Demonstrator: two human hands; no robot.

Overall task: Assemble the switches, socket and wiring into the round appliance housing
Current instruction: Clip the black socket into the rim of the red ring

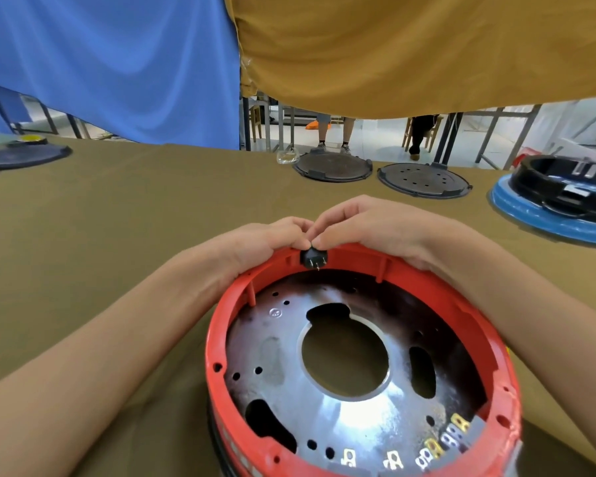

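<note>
Both hands seat a small black switch (313,258) in the far rim of the red housing (327,352).
Left hand (272,241) and right hand (369,228) each keep a pinching grip on its stiff, light body; avoid the 2 thin, bendable pins.

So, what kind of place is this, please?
Probably an appliance assembly workshop. A cloth-covered workbench carries spare round base plates, another housing sits at the right, and both hands hold a switch at the red housing rim.

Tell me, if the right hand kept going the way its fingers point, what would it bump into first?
Almost at once the left hand: the right hand points leftward and their fingertips meet above the small black switch on the red housing's far rim.
</note>
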